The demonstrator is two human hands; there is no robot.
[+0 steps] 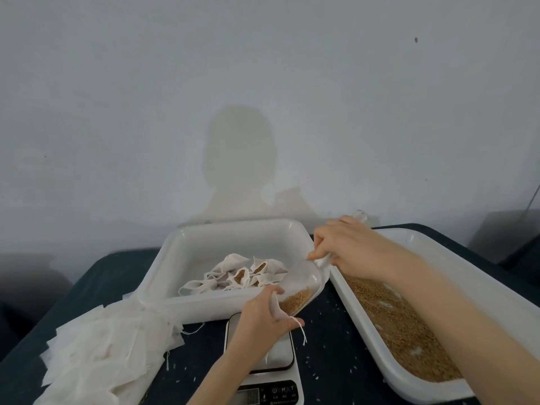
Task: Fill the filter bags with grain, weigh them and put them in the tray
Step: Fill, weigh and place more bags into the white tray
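Observation:
My right hand [347,244] grips the handle of a clear plastic scoop [304,285], tilted down to the left, with brown grain at its lower lip. My left hand [263,317] holds a white filter bag [277,309] open under that lip, above the scale [263,358]; the bag's string dangles to the right. The white tray [163,270] behind holds several filled bags [242,273]. A second white tray [455,255] on the right holds loose grain [400,325].
A pile of empty filter bags [108,349] lies at the front left on the dark tablecloth [327,340]. Stray grains dot the cloth around the scale. A pale wall stands close behind the table.

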